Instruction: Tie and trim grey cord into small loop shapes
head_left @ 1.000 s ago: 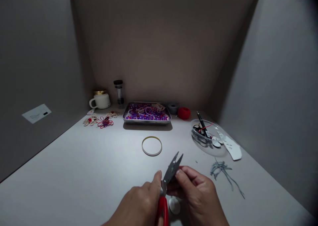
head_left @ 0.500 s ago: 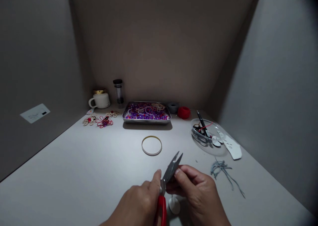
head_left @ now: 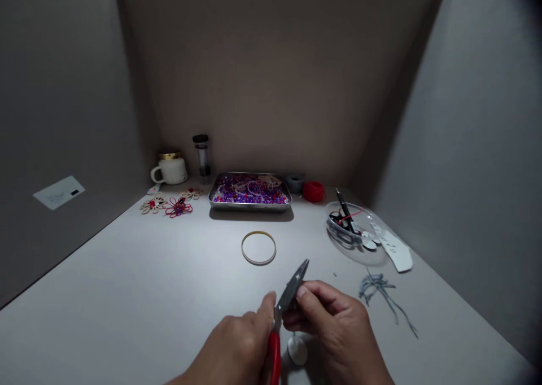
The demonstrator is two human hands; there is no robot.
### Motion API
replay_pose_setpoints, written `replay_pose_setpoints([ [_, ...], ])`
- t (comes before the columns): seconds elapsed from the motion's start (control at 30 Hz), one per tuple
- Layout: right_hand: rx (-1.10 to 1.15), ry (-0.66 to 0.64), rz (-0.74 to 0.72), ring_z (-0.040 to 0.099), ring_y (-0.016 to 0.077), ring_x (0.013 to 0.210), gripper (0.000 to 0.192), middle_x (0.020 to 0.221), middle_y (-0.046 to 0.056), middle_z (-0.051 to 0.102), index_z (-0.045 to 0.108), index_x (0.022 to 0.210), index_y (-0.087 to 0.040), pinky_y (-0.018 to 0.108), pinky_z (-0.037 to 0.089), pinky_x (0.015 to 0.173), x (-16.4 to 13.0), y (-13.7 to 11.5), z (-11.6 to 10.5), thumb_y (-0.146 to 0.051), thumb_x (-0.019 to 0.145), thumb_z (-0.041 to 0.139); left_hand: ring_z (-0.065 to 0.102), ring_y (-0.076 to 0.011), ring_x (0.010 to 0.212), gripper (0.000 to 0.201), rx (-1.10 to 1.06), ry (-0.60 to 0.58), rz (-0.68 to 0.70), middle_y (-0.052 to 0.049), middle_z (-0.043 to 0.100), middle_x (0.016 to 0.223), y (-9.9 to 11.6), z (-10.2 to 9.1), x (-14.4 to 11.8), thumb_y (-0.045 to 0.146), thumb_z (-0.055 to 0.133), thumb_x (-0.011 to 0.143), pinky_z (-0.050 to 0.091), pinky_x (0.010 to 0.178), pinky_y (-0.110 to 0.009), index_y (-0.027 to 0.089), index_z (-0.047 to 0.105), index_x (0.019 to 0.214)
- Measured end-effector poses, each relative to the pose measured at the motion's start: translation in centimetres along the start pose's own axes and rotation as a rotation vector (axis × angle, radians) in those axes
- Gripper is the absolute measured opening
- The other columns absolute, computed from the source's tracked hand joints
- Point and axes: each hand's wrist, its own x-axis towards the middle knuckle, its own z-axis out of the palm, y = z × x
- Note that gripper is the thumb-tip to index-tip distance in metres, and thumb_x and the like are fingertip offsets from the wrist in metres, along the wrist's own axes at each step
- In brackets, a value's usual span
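Head view: the left hand (head_left: 237, 345) grips the red-handled steel thread snips (head_left: 284, 311), blades closed and pointing up-right over the desk (head_left: 148, 294); the right hand (head_left: 334, 328), its fingers (head_left: 302, 294) pinching them, lies just right.

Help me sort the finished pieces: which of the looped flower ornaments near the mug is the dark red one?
The dark red flower ornament is the rightmost of the front pair. The cream ornament lies to its left and the other cream one behind it, nearer the white mug.
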Motion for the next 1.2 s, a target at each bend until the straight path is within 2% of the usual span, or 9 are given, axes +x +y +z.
replay_pose_setpoints([
  [0.23, 0.099, 0.051, 0.070, 0.063, 0.0133, 0.051, 0.031, 0.060, 0.004, 0.067, 0.068, 0.069, -0.010, 0.022, 0.053, 0.049, 0.8, 0.0, 0.0, -0.040, 0.063, 0.075, 0.049, -0.0097, 0.054, 0.038, -0.032, -0.039, -0.058, 0.001, 0.060, 0.071, 4.6, -4.0, 1.5, 0.015, 0.043, 0.083, 0.040, 0.052, -0.019, 0.018, 0.042, 0.120],
  [0.4, 0.119, 0.048, 0.067, 0.063, 0.0137, 0.052, 0.028, 0.061, 0.004, 0.067, 0.068, 0.071, -0.011, 0.023, 0.053, 0.051, 1.0, -0.1, -0.2, -0.038, 0.065, 0.074, 0.044, -0.0096, 0.053, 0.034, -0.096, -0.051, -0.132, 0.004, 0.054, 0.066, 4.0, -3.7, 1.4, 0.019, 0.046, 0.083, 0.037, 0.051, -0.021, 0.018, 0.043, 0.117],
  [0.5, 0.144, 0.012, 0.027, 0.064, 0.0150, 0.055, 0.024, 0.063, 0.003, 0.066, 0.068, 0.072, -0.013, 0.026, 0.054, 0.056, 0.5, -0.2, -0.3, -0.036, 0.068, 0.072, 0.045, -0.0097, 0.051, 0.038, -0.350, 0.027, -0.303, 0.005, 0.051, 0.063, 3.5, -3.2, 1.6, 0.023, 0.048, 0.082, 0.039, 0.048, -0.021, 0.017, 0.039, 0.118],
  [0.57, 0.125, -0.025, -0.078, 0.064, 0.0162, 0.056, 0.019, 0.062, 0.003, 0.066, 0.068, 0.068, -0.016, 0.028, 0.054, 0.057, -0.1, -0.1, -0.3, -0.035, 0.071, 0.069, 0.047, -0.0098, 0.047, 0.041, -0.572, 0.095, -0.430, 0.004, 0.053, 0.063, 3.4, -3.0, 1.9, 0.025, 0.050, 0.080, 0.039, 0.042, -0.021, 0.016, 0.036, 0.118],
  [0.67, 0.001, -0.082, -0.422, 0.064, 0.0178, 0.055, 0.010, 0.058, 0.004, 0.068, 0.071, 0.064, -0.021, 0.028, 0.052, 0.054, -0.9, 0.2, -0.2, -0.020, 0.071, 0.065, 0.045, -0.0087, 0.039, 0.048, -0.854, 0.118, -0.518, 0.002, 0.057, 0.060, 3.3, -2.9, 2.2, 0.024, 0.055, 0.074, 0.035, 0.037, -0.020, 0.013, 0.037, 0.117],
  [0.77, -0.093, -0.231, -0.730, 0.066, 0.0197, 0.056, 0.029, 0.062, 0.004, 0.072, 0.074, 0.073, -0.025, 0.029, 0.054, 0.054, -1.1, 0.6, -0.4, -0.002, 0.064, 0.060, 0.049, -0.0085, 0.042, 0.053, -1.051, 0.107, -0.505, -0.001, 0.061, 0.066, 3.2, -2.9, 2.3, 0.023, 0.059, 0.070, 0.037, 0.039, -0.019, 0.013, 0.037, 0.117],
  [0.87, -0.186, -0.455, -0.915, 0.069, 0.0207, 0.060, 0.043, 0.072, 0.006, 0.074, 0.072, 0.089, -0.023, 0.029, 0.056, 0.055, -0.6, 0.8, -0.7, 0.005, 0.061, 0.055, 0.050, -0.0082, 0.043, 0.056, -1.095, 0.091, -0.479, -0.002, 0.062, 0.069, 3.4, -3.1, 2.2, 0.021, 0.063, 0.066, 0.037, 0.039, -0.018, 0.013, 0.038, 0.115],
  [0.97, -0.233, -0.480, -0.992, 0.069, 0.0201, 0.064, 0.045, 0.073, 0.007, 0.073, 0.069, 0.093, -0.020, 0.028, 0.057, 0.058, 0.0, 0.8, -1.0, 0.007, 0.061, 0.051, 0.046, -0.0069, 0.039, 0.052, -1.048, 0.071, -0.455, 0.000, 0.061, 0.065, 3.8, -3.3, 2.1, 0.019, 0.062, 0.064, 0.036, 0.037, -0.019, 0.013, 0.040, 0.110],
  [1.2, -0.242, -0.459, -0.955, 0.068, 0.0190, 0.063, 0.044, 0.073, 0.006, 0.072, 0.067, 0.093, -0.022, 0.027, 0.056, 0.059, -0.2, 0.8, -0.7, 0.006, 0.063, 0.051, 0.043, -0.0074, 0.038, 0.051, -0.938, 0.078, -0.490, 0.004, 0.058, 0.059, 4.9, -3.3, 2.4, 0.019, 0.060, 0.057, 0.034, 0.033, -0.018, 0.015, 0.038, 0.103],
])
